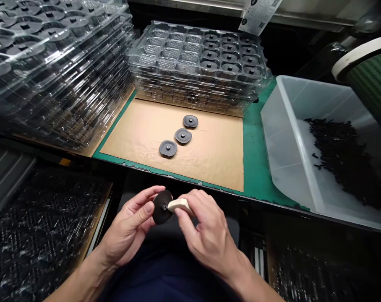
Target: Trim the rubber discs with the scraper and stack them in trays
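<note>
Between thumb and fingers, my left hand (132, 224) grips a black disc (159, 213) by its edge, tilted so the small hub at its centre faces right. A pale, flat, cream-coloured piece (180, 205) is pinched in my right hand (206, 230), its tip at the disc's hub. I cannot tell what kind of tool this piece is. Both hands are in front of the bench edge, above my lap. On the cardboard sheet (215, 155) lie three similar discs in a slanting row: a near one (168, 148), a middle one (183, 136) and a far one (190, 121).
Clear plastic trays (197, 88), partly filled with discs, are stacked behind the cardboard. A taller tray stack (64, 79) rises at the left. On the right, a translucent bin (291, 138) holds many small black parts (341, 155). The green bench top (256, 159) has a worn front edge.
</note>
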`<state>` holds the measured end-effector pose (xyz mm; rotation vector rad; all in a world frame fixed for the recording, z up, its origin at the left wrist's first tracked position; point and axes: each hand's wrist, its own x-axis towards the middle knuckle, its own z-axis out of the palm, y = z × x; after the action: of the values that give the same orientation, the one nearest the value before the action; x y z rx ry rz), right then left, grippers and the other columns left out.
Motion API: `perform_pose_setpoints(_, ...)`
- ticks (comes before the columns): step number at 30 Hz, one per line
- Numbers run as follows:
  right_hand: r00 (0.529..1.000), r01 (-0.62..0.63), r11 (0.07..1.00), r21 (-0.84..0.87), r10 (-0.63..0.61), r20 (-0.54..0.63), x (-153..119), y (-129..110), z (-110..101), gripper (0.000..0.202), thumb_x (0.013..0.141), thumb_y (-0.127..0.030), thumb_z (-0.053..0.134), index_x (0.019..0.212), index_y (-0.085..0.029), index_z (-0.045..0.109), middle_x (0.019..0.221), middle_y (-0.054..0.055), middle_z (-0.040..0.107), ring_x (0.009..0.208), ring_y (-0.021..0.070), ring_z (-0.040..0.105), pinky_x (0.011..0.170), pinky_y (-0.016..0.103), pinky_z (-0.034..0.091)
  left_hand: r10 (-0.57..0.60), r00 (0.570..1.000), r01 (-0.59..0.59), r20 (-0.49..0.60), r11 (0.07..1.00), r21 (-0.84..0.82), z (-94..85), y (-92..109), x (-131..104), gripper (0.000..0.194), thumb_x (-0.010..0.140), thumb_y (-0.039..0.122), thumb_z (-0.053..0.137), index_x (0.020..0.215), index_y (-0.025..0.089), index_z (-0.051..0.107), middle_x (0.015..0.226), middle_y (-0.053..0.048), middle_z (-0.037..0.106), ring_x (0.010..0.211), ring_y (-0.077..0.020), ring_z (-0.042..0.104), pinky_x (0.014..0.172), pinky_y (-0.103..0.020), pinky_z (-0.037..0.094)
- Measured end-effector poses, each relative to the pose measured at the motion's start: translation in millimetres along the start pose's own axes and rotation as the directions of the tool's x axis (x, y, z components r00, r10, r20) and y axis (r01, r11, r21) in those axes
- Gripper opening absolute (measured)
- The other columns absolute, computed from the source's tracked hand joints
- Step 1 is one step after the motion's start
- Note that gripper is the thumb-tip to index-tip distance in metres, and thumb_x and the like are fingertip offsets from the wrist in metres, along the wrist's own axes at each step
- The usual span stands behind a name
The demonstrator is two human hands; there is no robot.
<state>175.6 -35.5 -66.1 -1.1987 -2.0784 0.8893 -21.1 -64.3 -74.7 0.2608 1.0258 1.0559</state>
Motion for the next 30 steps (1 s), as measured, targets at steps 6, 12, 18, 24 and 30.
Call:
perform_pose_setpoints(6, 0.98, 0.193, 0.979, -0.064, -0.19, 0.058, 2.1, 4.3, -3.6, 0.017, 0.103, -0.015, 0.05, 0.107, -0.018, 0.067, 0.097, 0.006, 0.067, 0.083, 0.0192, 0.052, 0.074, 0.037, 0.037, -0.188, 0.972, 0.179, 0.144, 0.981, 0.073, -2.5, -6.8, 2.8, 0.034, 0.094, 0.043, 0.075, 0.114, 0.017, 0.08, 0.105, -0.012, 0.076, 0.088, -0.0199, 0.069, 0.075, -0.031, 0.063)
perform_pose_setpoints(12, 0.911, 0.373, 0.927, -0.027, -0.361, 0.198, 3.5, 4.0, -11.0, 0.023, 0.106, -0.02, 0.048, 0.113, -0.022, 0.07, 0.097, 0.005, 0.069, 0.083, 0.0199, 0.054, 0.074, 0.037, 0.042, -0.348, 0.919, 0.352, 0.184, 0.936, 0.014, -8.0, -21.2, 2.5, 0.038, 0.092, 0.048, 0.074, 0.096, 0.011, 0.081, 0.08, -0.009, 0.071, 0.069, -0.0176, 0.067, 0.064, -0.034, 0.064)
perform_pose_setpoints(18, 0.994, 0.088, 0.996, -0.022, -0.089, -0.06, -0.5, 6.7, 0.9, 0.015, 0.101, -0.02, 0.052, 0.099, -0.019, 0.067, 0.086, 0.005, 0.068, 0.076, 0.018, 0.057, 0.07, 0.034, 0.044, -0.078, 0.994, 0.086, 0.08, 0.991, -0.1, -2.9, -16.4, 5.1, 0.037, 0.082, 0.032, 0.088, 0.117, 0.025, 0.077, 0.109, -0.006, 0.075, 0.095, -0.0157, 0.069, 0.084, -0.025, 0.057)
perform_pose_setpoints(24, 0.955, -0.289, 0.944, 0.157, 0.295, -0.012, -3.8, 1.2, 9.4, 0.024, 0.099, -0.032, 0.056, 0.079, -0.021, 0.061, 0.065, -0.002, 0.058, 0.056, 0.013, 0.049, 0.054, 0.028, 0.036, 0.191, 0.981, -0.192, 0.01, 0.98, 0.046, 0.6, -13.5, 7.4, 0.04, 0.065, 0.021, 0.099, 0.099, 0.027, 0.079, 0.128, -0.005, 0.071, 0.117, -0.0234, 0.067, 0.098, -0.03, 0.055)
perform_pose_setpoints(30, 0.988, -0.086, 0.981, 0.176, 0.107, -0.114, 5.6, -13.3, -1.1, 0.011, 0.1, -0.022, 0.055, 0.097, -0.021, 0.066, 0.084, 0.001, 0.065, 0.075, 0.0152, 0.058, 0.071, 0.029, 0.043, 0.31, 0.95, -0.311, 0.025, 0.941, 0.135, 4.9, -17.6, 10.4, 0.042, 0.066, 0.015, 0.096, 0.102, 0.027, 0.079, 0.13, -0.005, 0.071, 0.12, -0.0235, 0.067, 0.1, -0.029, 0.054)
